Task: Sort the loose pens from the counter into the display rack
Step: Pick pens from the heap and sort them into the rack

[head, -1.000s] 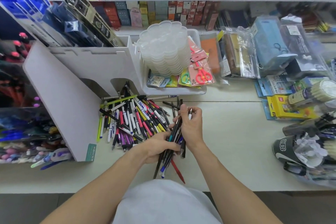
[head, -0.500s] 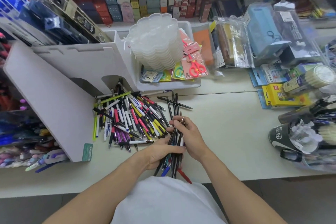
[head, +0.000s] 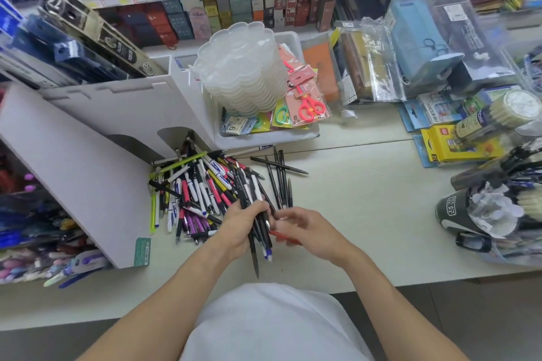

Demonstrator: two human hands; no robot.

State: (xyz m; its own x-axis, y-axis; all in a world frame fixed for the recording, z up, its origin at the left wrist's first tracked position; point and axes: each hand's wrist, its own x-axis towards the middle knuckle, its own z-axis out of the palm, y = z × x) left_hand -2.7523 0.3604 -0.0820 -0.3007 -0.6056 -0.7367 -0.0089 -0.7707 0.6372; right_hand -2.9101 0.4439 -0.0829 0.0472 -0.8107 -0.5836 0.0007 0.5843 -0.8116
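Left hand point(head: 239, 227) grips pen bundle point(head: 259, 231); right hand point(head: 305, 228) pinches red pen point(head: 286, 239)

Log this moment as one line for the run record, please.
left hand: grips bundle of pens | right hand: pinches red pen | pen pile: on counter | stage: sorting

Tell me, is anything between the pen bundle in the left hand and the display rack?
Only the pile of loose pens lies between the bundle gripped by the left hand and the white display rack; it is low and could be passed over.
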